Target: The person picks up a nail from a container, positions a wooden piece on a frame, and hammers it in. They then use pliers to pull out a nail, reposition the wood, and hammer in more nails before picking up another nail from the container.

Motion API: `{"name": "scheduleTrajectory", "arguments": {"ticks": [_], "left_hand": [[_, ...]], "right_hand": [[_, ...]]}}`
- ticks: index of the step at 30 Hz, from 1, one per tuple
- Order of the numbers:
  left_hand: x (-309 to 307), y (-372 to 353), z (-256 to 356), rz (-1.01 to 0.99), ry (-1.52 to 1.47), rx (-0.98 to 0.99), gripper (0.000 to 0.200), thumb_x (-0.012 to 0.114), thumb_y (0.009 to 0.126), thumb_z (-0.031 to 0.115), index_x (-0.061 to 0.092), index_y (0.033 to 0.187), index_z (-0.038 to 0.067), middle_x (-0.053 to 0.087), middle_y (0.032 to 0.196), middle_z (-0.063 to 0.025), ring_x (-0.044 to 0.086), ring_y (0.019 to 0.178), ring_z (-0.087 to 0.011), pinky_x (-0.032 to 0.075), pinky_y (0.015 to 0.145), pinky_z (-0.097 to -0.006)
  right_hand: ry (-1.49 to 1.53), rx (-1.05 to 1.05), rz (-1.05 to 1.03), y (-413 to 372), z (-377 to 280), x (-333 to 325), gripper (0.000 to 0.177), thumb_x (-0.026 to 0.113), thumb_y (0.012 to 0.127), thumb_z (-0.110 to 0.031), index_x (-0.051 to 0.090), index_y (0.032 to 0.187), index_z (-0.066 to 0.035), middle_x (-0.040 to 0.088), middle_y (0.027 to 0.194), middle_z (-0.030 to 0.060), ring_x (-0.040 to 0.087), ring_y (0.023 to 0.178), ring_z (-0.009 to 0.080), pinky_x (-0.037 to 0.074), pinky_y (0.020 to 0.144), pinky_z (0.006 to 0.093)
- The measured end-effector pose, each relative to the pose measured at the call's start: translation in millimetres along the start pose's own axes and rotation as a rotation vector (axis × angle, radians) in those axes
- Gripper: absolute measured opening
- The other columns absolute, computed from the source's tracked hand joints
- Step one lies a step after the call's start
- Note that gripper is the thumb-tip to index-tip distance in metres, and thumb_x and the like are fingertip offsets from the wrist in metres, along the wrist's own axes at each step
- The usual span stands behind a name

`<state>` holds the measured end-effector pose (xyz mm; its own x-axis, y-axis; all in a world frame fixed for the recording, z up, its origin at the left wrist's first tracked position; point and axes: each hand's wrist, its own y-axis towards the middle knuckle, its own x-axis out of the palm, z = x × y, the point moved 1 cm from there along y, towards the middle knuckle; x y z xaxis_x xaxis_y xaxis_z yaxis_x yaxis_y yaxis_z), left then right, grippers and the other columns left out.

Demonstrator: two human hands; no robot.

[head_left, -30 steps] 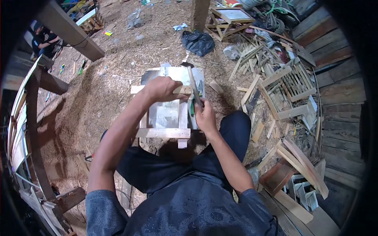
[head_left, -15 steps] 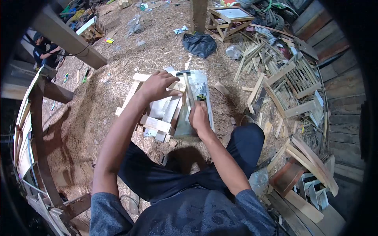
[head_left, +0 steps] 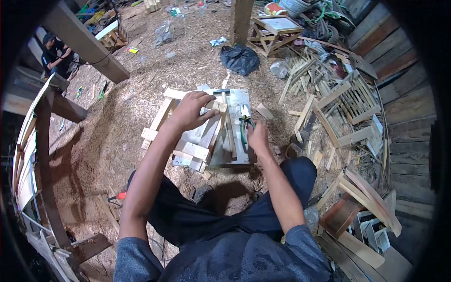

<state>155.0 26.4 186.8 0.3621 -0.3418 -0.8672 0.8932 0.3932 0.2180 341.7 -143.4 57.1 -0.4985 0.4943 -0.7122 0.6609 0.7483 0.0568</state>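
Note:
A small frame of pale wooden slats [head_left: 192, 150] lies on a light board [head_left: 242, 99]. My left hand [head_left: 191, 112] rests on its upper right corner, with the fingers and thumb apart around the wood there. The hammer [head_left: 229, 129] lies on the board just right of the frame, its head toward the top and its handle toward me. My right hand [head_left: 257, 136] is at the board's right edge, its fingers closed on a handle of the green-and-black pliers [head_left: 244, 123]. The jaws of the pliers point away from me.
A black plastic bag [head_left: 239, 59] lies beyond the board near a wooden post [head_left: 241, 23]. Scrap sticks and slatted frames [head_left: 347, 101] are heaped at right. Another person [head_left: 56, 55] sits at upper left. A curved wooden piece [head_left: 28, 155] stands at far left.
My right hand has let go of the hammer, which now lies on the board, and has moved right to the pliers. My left hand stays on the frame's corner.

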Motion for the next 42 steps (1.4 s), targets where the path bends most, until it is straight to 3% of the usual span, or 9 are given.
{"name": "scheduleTrajectory", "arguments": {"ticks": [3, 5, 9, 14, 21, 27, 30, 36, 42], "left_hand": [[-6, 0, 1, -0.002, -0.001, -0.010, 0.042, 0.068, 0.084, 0.036, 0.062, 0.113, 0.005, 0.062, 0.111, -0.0162, 0.055, 0.109, -0.0337, 0.042, 0.096, -0.0425], [-7, 2, 0, -0.052, -0.043, -0.051, 0.042, 0.068, 0.083, 0.037, 0.063, 0.112, 0.007, 0.062, 0.112, -0.0156, 0.054, 0.111, -0.0333, 0.041, 0.097, -0.0422], [-9, 5, 4, -0.074, -0.058, -0.080, 0.042, 0.069, 0.083, 0.037, 0.063, 0.111, 0.007, 0.062, 0.111, -0.0155, 0.055, 0.109, -0.0332, 0.042, 0.096, -0.0422], [-2, 1, 0, 0.035, 0.042, 0.002, 0.043, 0.067, 0.083, 0.039, 0.063, 0.110, 0.005, 0.063, 0.110, -0.0157, 0.054, 0.111, -0.0333, 0.040, 0.098, -0.0433], [-9, 9, -6, -0.054, -0.028, -0.049, 0.046, 0.071, 0.080, 0.041, 0.065, 0.106, 0.005, 0.065, 0.099, -0.0155, 0.061, 0.097, -0.0312, 0.046, 0.087, -0.0404], [-11, 13, -7, -0.088, -0.191, -0.162, 0.048, 0.077, 0.075, 0.040, 0.066, 0.104, 0.004, 0.066, 0.091, -0.0151, 0.062, 0.080, -0.0256, 0.050, 0.069, -0.0369], [-11, 15, -18, -0.107, -0.164, -0.077, 0.049, 0.078, 0.074, 0.039, 0.066, 0.105, 0.003, 0.065, 0.095, -0.0143, 0.062, 0.086, -0.0277, 0.049, 0.072, -0.0375], [-10, 15, -17, -0.133, 0.042, -0.036, 0.052, 0.077, 0.071, 0.046, 0.065, 0.094, 0.001, 0.062, 0.093, -0.0152, 0.058, 0.091, -0.0330, 0.045, 0.082, -0.0417], [-12, 17, -17, -0.167, -0.043, -0.134, 0.055, 0.080, 0.068, 0.043, 0.066, 0.097, -0.001, 0.064, 0.084, -0.0179, 0.061, 0.083, -0.0325, 0.048, 0.074, -0.0403]], "right_hand": [[0.034, -0.123, 0.101, 14, 8, -11, 0.021, 0.056, 0.090, -0.015, 0.054, 0.099, 0.003, 0.061, 0.090, 0.0209, 0.062, 0.085, 0.0364, 0.048, 0.072, 0.0436], [0.283, 0.086, -0.129, 21, 0, -27, 0.026, 0.056, 0.091, -0.017, 0.051, 0.101, 0.006, 0.058, 0.094, 0.0235, 0.060, 0.085, 0.0368, 0.047, 0.069, 0.0462], [0.810, 0.209, -0.297, 14, -63, -68, 0.028, 0.052, 0.098, -0.028, 0.055, 0.104, -0.001, 0.059, 0.094, 0.0105, 0.061, 0.086, 0.0184, 0.056, 0.063, 0.0380], [1.201, 0.224, -0.670, 20, -75, -71, 0.032, 0.055, 0.096, -0.025, 0.055, 0.116, 0.000, 0.060, 0.113, 0.0116, 0.060, 0.104, 0.0231, 0.053, 0.086, 0.0454], [1.376, 0.221, -0.885, 18, -76, -71, 0.028, 0.053, 0.094, -0.015, 0.053, 0.116, 0.003, 0.060, 0.115, 0.0163, 0.059, 0.110, 0.0295, 0.048, 0.093, 0.0499], [0.541, -0.116, -0.650, 12, -80, -78, 0.029, 0.056, 0.093, -0.022, 0.059, 0.074, 0.000, 0.062, 0.080, 0.0103, 0.057, 0.065, 0.0229, 0.042, 0.060, 0.0376], [0.101, -0.494, -0.257, 4, -94, -80, 0.022, 0.058, 0.088, -0.016, 0.056, 0.080, 0.004, 0.059, 0.085, 0.0217, 0.059, 0.073, 0.0358, 0.045, 0.063, 0.0416], [-0.264, -0.679, -0.110, -12, -109, -77, 0.016, 0.054, 0.085, -0.011, 0.054, 0.090, 0.004, 0.052, 0.112, 0.0265, 0.058, 0.101, 0.0393, 0.042, 0.093, 0.0523], [-0.516, -0.658, 0.065, -17, -108, -69, 0.012, 0.046, 0.088, -0.006, 0.053, 0.087, 0.003, 0.051, 0.114, 0.0264, 0.051, 0.116, 0.0435, 0.033, 0.098, 0.0668]]}}
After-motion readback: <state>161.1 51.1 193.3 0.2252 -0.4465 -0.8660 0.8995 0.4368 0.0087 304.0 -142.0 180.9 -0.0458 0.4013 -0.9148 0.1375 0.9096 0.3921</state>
